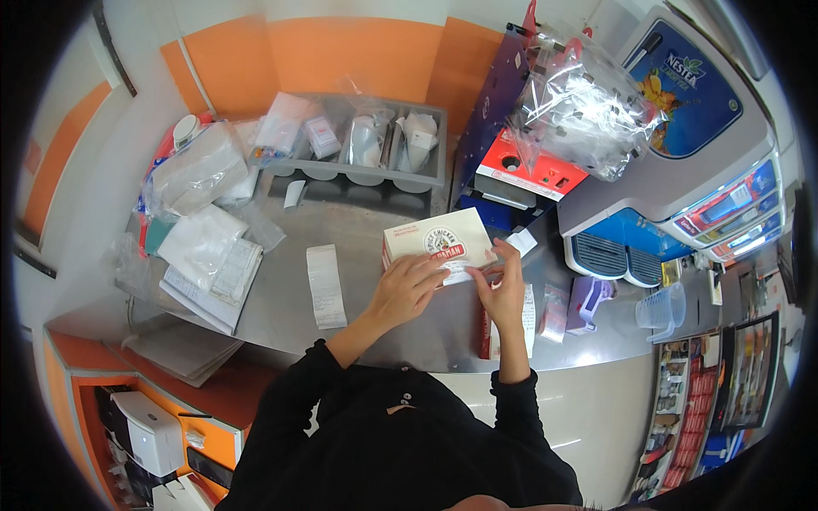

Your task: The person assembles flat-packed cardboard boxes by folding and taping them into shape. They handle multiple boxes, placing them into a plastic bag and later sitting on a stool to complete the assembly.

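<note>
A cream cardboard food box (pixel 434 238) with a round printed logo lies on the steel counter (pixel 281 298). My left hand (pixel 407 286) rests flat on the box's near edge. My right hand (pixel 503 281) pinches a small white paper slip (pixel 469 273) against the box's near right corner. Both black sleeves come in from the lower edge.
A long receipt (pixel 325 286) lies left of the box. Plastic bags and papers (pixel 204 247) pile at the left. A grey divided tray (pixel 358 140) of packets stands behind. A drinks machine (pixel 682 153) and bagged items (pixel 579 111) stand at the right, with a clear jug (pixel 660 308).
</note>
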The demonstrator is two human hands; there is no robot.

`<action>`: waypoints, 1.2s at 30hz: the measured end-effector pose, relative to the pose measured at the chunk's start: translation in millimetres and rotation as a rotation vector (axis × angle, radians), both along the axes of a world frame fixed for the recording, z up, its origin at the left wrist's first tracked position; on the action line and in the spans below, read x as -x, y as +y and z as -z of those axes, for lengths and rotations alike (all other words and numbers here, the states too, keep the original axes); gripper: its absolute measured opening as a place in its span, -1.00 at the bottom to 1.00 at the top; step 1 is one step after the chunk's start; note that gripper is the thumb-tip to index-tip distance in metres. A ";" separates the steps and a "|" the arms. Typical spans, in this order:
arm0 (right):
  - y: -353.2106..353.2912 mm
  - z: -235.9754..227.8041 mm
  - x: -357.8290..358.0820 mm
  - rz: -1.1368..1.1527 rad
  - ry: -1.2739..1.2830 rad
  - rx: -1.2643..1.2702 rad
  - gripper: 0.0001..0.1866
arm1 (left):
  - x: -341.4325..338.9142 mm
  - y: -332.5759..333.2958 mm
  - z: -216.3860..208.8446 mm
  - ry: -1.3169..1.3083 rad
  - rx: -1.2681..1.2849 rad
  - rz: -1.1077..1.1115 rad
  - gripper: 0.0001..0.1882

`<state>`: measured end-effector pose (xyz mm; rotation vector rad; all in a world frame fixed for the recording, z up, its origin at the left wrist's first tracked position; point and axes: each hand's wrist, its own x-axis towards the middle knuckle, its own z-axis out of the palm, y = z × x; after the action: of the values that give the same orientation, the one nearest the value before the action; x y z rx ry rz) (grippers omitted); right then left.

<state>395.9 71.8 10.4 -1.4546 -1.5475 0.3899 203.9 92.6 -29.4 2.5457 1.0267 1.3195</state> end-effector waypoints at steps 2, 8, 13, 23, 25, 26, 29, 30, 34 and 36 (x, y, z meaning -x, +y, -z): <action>2.2 8.2 -8.8 -0.043 -0.156 -0.105 -0.73 | -0.1 0.6 1.7 0.036 -0.031 -0.002 -0.66; 13.9 18.7 -21.4 -0.260 -0.489 -0.182 -0.63 | 2.7 3.7 12.4 0.113 -0.114 0.015 -0.66; 26.2 26.0 -42.1 -0.320 -0.349 -0.069 -0.59 | 8.4 6.3 10.6 0.248 -0.258 0.015 -0.68; 29.9 19.2 -46.1 -0.395 -0.142 0.013 -0.64 | 23.1 20.1 -12.9 -0.010 0.176 0.155 -0.24; 33.4 33.7 -51.5 -0.470 0.004 0.085 -0.60 | 28.5 19.4 -19.8 -0.005 0.299 0.029 -0.04; 37.7 40.3 -61.7 -0.535 0.112 0.152 -0.53 | 33.2 18.7 -14.3 0.057 0.341 -0.051 0.04; 49.2 28.8 -60.4 -0.561 0.199 0.241 -0.18 | 37.6 20.7 -3.7 -0.013 0.427 -0.040 0.15; 54.3 19.4 -55.6 -0.540 0.192 0.250 -0.04 | 38.4 21.3 -1.7 -0.074 0.448 0.008 0.16; 59.4 -36.1 -15.9 -0.553 -0.814 0.196 0.34 | 36.3 32.8 -5.2 -0.018 0.380 0.094 0.20; 67.9 -29.7 -7.3 -0.663 -0.819 0.148 0.35 | 37.4 43.2 -9.1 0.042 0.372 0.184 0.23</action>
<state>403.2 139.7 40.1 -1.2280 -2.7283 0.2975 166.5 135.8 -20.3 2.3283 0.9171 0.9320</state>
